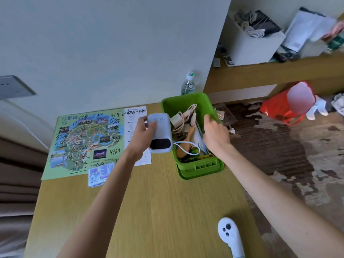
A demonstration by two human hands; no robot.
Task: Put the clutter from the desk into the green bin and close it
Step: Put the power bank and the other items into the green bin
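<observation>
The green bin (167, 107) stands open near the desk's far right edge. Inside it lie a cream charger with cable (178, 120), a wooden piece (186, 144) and other small items. My left hand (143, 135) grips a pale lilac power bank (160, 134) with a white loop strap, just left of the bin's rim. My right hand (214, 132) hovers over the bin's right side with fingers loosely bent, holding nothing that I can see. No lid shows.
A green map sheet (81, 138) and a white paper (135, 116) lie on the wooden desk (158, 205) left of the bin, with a blue-white packet (99, 174) below. A white controller (230, 237) sits front right. A water bottle (188, 84) stands behind the bin.
</observation>
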